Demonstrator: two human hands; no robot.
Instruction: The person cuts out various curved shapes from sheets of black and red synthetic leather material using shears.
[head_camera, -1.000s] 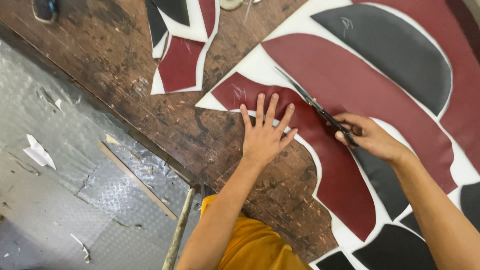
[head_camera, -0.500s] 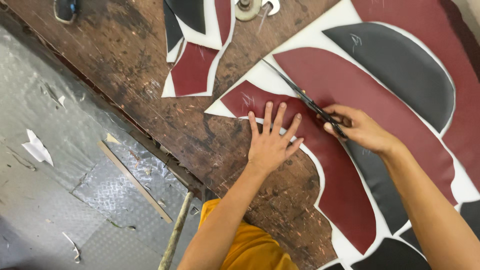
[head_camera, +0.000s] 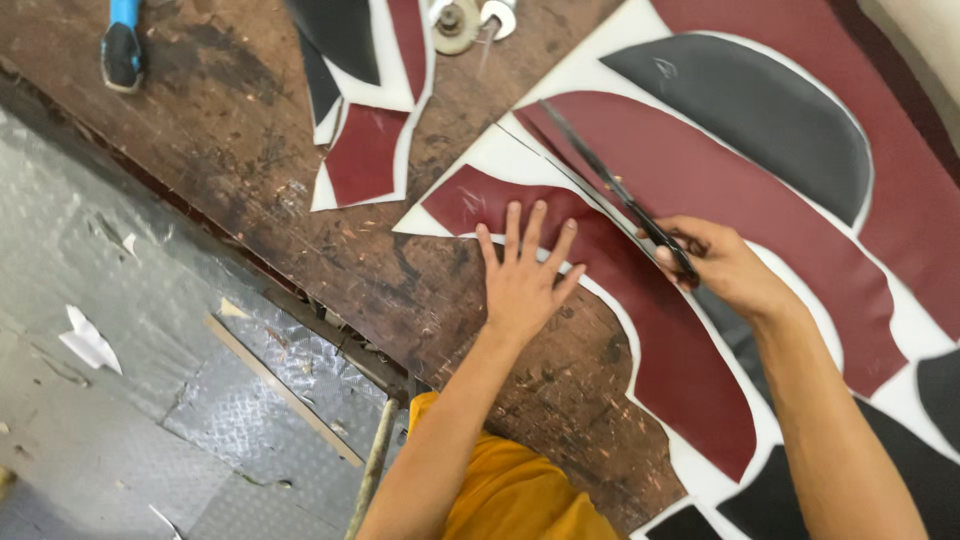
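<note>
We are pressing our left hand (head_camera: 522, 283), fingers spread flat, on the dark red curved piece (head_camera: 640, 330) near the bench's (head_camera: 250, 150) front edge, while our right hand (head_camera: 722, 265), fingers clamped on the scissors (head_camera: 615, 190), is cutting beside it; keeping fingertips clear seems wise.

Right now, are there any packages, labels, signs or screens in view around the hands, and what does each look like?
None in view. There is only a white sheet printed with maroon and black curved shapes on the worn wooden table. The left hand presses a maroon piece flat; the right hand holds dark scissors.
</note>
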